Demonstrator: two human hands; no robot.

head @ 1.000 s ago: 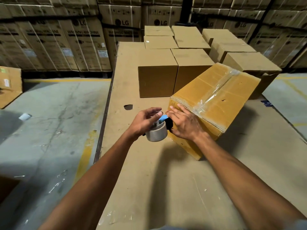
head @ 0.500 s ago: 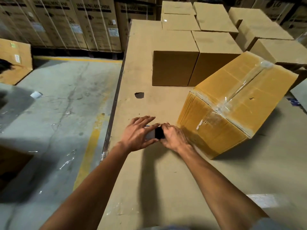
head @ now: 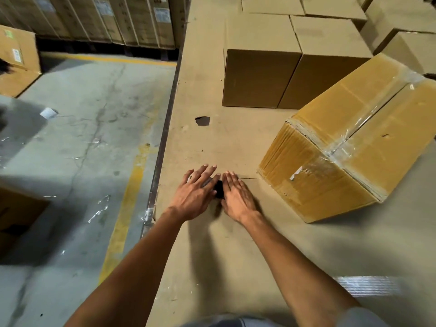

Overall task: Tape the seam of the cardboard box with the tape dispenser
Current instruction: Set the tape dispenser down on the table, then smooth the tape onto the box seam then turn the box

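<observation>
A yellowish cardboard box (head: 354,142) lies tilted on the cardboard-covered table (head: 236,256), with clear tape along its top seam and down its near end. The tape dispenser (head: 219,188) shows only as a small black part between my hands, low on the table left of the box. My left hand (head: 194,197) lies over its left side with fingers spread flat. My right hand (head: 238,197) rests against its right side, fingers extended. Whether either hand still grips the dispenser is hidden.
Two plain brown boxes (head: 259,76) stand behind, with more stacked beyond. A dark hole (head: 202,121) marks the table top. The table's left edge (head: 162,142) drops to a concrete floor with a yellow line. Tall printed cartons line the back left.
Both hands have moved from the box's near end down and left to the table, carrying the dispenser. Their fingers have flattened out over it. The view has tilted downward.
</observation>
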